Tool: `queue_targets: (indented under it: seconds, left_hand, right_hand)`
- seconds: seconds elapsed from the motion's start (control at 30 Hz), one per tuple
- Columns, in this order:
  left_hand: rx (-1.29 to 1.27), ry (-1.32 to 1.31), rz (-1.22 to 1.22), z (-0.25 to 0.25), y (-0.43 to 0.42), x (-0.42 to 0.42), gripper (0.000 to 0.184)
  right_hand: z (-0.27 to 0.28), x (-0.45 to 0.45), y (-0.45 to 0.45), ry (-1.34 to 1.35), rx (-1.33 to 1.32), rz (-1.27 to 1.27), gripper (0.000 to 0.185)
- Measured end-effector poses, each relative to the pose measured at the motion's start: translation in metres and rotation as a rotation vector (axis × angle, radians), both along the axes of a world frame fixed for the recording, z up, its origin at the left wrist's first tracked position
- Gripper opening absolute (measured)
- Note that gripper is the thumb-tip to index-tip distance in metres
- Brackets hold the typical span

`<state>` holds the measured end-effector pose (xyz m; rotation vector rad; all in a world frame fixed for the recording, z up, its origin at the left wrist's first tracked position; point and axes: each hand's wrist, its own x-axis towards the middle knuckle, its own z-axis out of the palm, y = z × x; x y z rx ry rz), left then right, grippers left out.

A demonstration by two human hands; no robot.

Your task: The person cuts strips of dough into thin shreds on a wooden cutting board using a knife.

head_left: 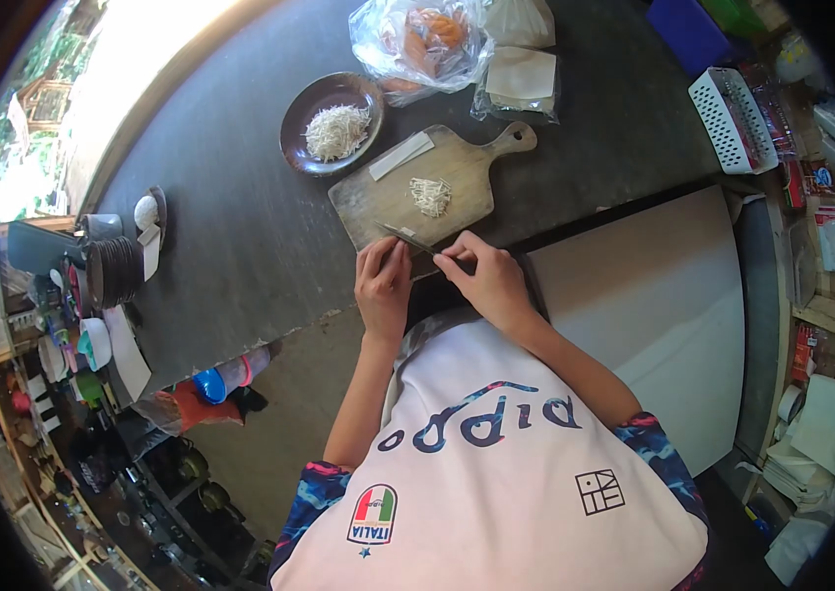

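Observation:
My right hand (488,282) is closed around the handle of a small knife (413,240). The knife's blade points left over the near edge of a wooden cutting board (353,202). Close to the blade, my left hand (384,288) has its fingers curled together; a small white bit shows near the fingertips, but what they hold is hidden. A little pile of thin white strips (430,196) lies mid-board. Farther back on the board rest flat white pieces (401,156). Behind the board, more shredded white strips (336,132) fill a dark round plate (294,148).
Beyond the board sit a clear plastic bag (422,44) with orange food and a packet of pale sheets (522,79). A white perforated basket (733,120) stands far right. Dark stacked plates (114,272) are at left. Shelves with goods line both sides.

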<state>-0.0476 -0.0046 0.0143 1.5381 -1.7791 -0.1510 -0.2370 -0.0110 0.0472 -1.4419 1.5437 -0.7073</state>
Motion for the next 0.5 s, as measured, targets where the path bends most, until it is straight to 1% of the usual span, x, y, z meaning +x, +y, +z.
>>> queue_targets:
  seconds: [0.23, 0.33, 0.43, 0.5]
  left_hand:
    - [0.009, 0.006, 0.004, 0.002, 0.0, 0.0, 0.015]
    - [0.022, 0.001, 0.007, 0.004, -0.001, 0.001, 0.015]
    - [0.024, -0.001, -0.004, 0.003, 0.0, 0.002, 0.016]
    - [0.012, 0.003, -0.009, 0.003, -0.003, 0.003, 0.016]
  right_hand:
    - [0.006, -0.02, 0.021, -0.005, 0.084, -0.01, 0.026]
    - [0.003, -0.009, 0.008, -0.044, 0.086, -0.009, 0.026]
    - [-0.008, 0.005, -0.004, -0.05, 0.022, -0.003, 0.026]
    - [0.0, -0.004, 0.004, -0.048, 0.046, -0.01, 0.027]
